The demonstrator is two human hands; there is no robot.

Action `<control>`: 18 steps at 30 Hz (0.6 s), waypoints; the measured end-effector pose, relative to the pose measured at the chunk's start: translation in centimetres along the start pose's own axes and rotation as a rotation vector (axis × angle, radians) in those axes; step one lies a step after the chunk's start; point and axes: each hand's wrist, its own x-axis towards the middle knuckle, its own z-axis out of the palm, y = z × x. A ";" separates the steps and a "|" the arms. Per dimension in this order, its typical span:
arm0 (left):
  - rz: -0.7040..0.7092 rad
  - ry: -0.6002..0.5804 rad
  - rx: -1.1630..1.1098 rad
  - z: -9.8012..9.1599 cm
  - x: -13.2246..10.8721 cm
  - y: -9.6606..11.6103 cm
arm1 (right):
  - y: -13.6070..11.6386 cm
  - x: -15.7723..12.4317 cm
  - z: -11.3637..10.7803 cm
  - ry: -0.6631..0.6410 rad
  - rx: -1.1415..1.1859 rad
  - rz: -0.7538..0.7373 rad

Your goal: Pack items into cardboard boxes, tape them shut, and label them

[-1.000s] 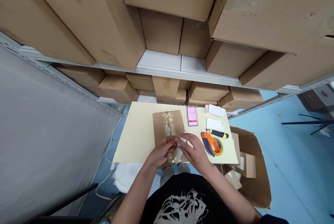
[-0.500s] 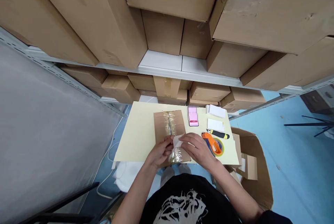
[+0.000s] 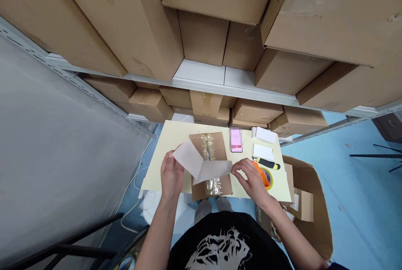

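Observation:
A flat brown cardboard box [image 3: 216, 148] with a clear tape seam lies on a pale yellow table [image 3: 166, 144]. Above it I hold a white sheet of paper [image 3: 201, 165], unfolded and creased in the middle. My left hand [image 3: 171, 175] pinches its left end, and my right hand [image 3: 251, 180] pinches its right end. Both hands hover just above the box's near half.
A pink phone [image 3: 236, 141], white cards [image 3: 265, 135], a yellow-black utility knife [image 3: 266, 163] and an orange tape dispenser [image 3: 264, 175] lie on the table's right. An open carton [image 3: 309, 198] stands at the right. Shelves of cardboard boxes [image 3: 201, 43] rise behind.
The small folded white paper between my hands has been opened out. My left hand moved left and my right hand moved right, spreading the sheet over the box.

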 end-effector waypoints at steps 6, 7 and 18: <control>0.061 0.101 0.257 -1.7 -2.0 0.2 | 1.0 -0.7 -1.1 0.077 0.156 0.228; 0.029 -0.028 0.339 -2.5 -3.7 -0.3 | 1.4 -0.9 -1.6 0.101 0.178 0.277; -0.194 -1.014 1.100 -11.8 -18.7 -8.2 | 2.6 -0.4 -4.5 0.327 0.244 0.404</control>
